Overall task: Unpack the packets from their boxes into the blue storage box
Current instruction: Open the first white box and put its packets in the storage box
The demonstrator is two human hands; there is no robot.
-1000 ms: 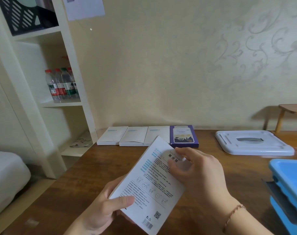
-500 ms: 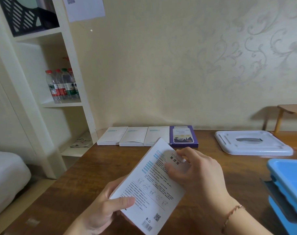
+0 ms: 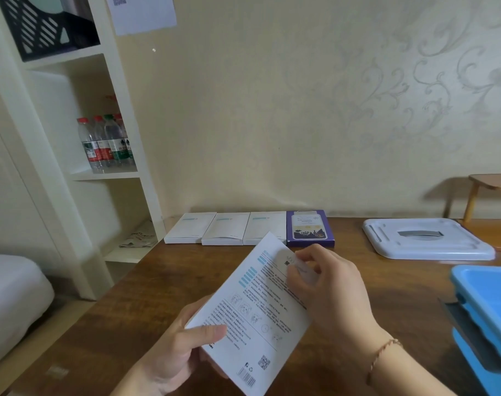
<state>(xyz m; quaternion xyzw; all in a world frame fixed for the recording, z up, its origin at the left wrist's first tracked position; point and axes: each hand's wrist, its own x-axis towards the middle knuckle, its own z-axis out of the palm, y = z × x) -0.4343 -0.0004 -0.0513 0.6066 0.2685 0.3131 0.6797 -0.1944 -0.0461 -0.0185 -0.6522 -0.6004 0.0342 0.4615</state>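
I hold a flat white box (image 3: 255, 315) with printed text, back side up, over the wooden table (image 3: 163, 284). My left hand (image 3: 183, 350) grips its lower left edge, thumb on top. My right hand (image 3: 326, 287) pinches a clear seal sticker or tab at the box's upper right edge. Three white boxes (image 3: 226, 231) and one purple box (image 3: 310, 228) lie in a row at the table's back edge by the wall. The blue storage box (image 3: 486, 307) stands at the right edge, partly out of view.
A white lid (image 3: 426, 238) lies at the back right of the table. A wooden stool (image 3: 489, 187) stands behind it. A white shelf unit (image 3: 80, 138) with water bottles (image 3: 106, 141) stands at the left. A white cushion (image 3: 12, 298) sits at far left.
My right fingers have curled up at the box's top edge and lifted a clear sticker or tab. The box and my left hand have barely moved.
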